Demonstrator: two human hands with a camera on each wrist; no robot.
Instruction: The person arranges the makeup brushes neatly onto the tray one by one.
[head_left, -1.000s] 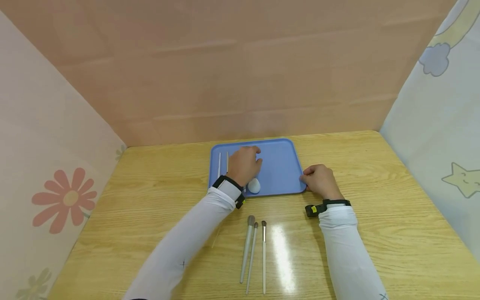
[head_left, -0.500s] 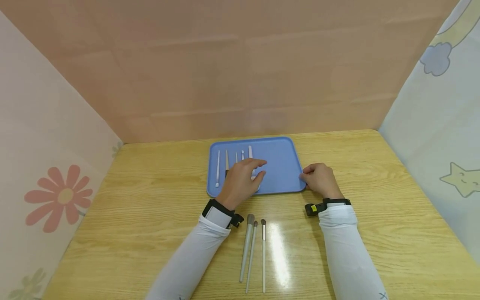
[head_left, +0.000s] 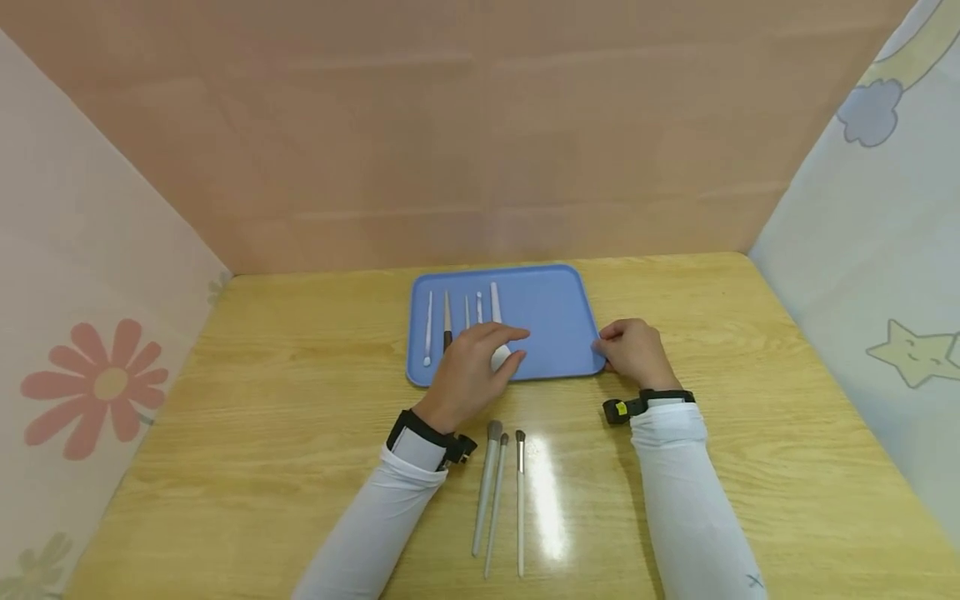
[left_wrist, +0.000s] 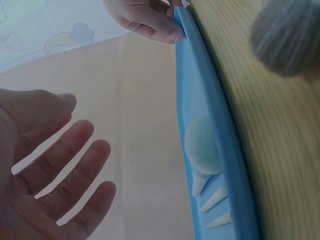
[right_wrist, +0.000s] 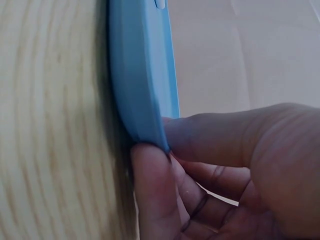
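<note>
At tray (head_left: 558, 312) corner, right grip (head_left: 633, 352) pinches rim.

The right hand (right_wrist: 235, 175) pinches the rounded corner of the blue tray (right_wrist: 142, 75), thumb against its lower edge and fingers curled behind the rim. Beyond the grip, the tray's side runs upward, resting on the wooden worktop (right_wrist: 50, 120).

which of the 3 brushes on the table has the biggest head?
The leftmost brush, nearest the left hand: its grey head is fuller than the two slimmer brushes on its right.
</note>
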